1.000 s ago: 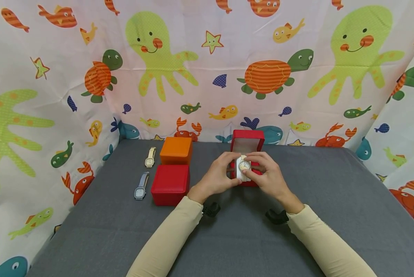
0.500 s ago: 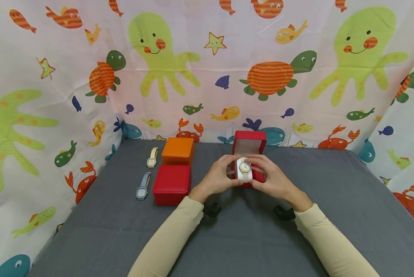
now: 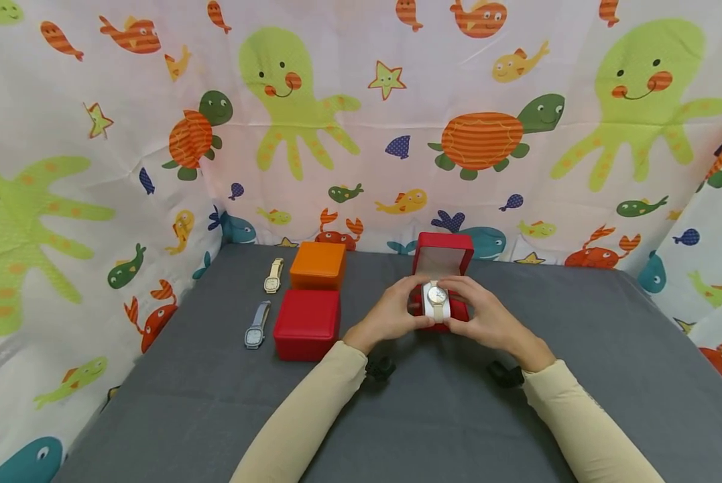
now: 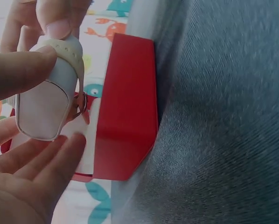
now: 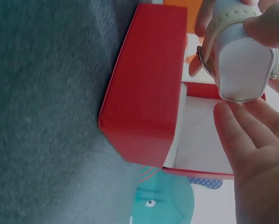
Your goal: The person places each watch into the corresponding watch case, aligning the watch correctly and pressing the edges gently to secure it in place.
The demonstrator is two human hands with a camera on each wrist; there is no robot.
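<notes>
A wristwatch (image 3: 437, 296) with a round face and cream strap (image 4: 67, 53) is wrapped round a white watch cushion (image 5: 246, 70). My left hand (image 3: 393, 310) and right hand (image 3: 484, 314) grip the cushion from either side, thumbs at its near end and fingers at the far end. Both wrist views show the cushion's flat end and the strap's buckle close up. Just behind and below stands an open red watch box (image 4: 125, 107), its lid (image 3: 444, 245) raised toward the back. In the head view, the hands and cushion hide much of the box.
To the left sit a closed red box (image 3: 307, 323) and, behind it, a closed orange box (image 3: 318, 265). Beside them lie a gold-toned watch (image 3: 273, 276) and a silver watch (image 3: 257, 326). A patterned curtain (image 3: 348, 141) hangs behind the grey-covered table (image 3: 445, 429).
My right thumb has moved from the watch face down to the cushion's near end. The cushion now sits more squarely between both hands. The head view has shifted slightly.
</notes>
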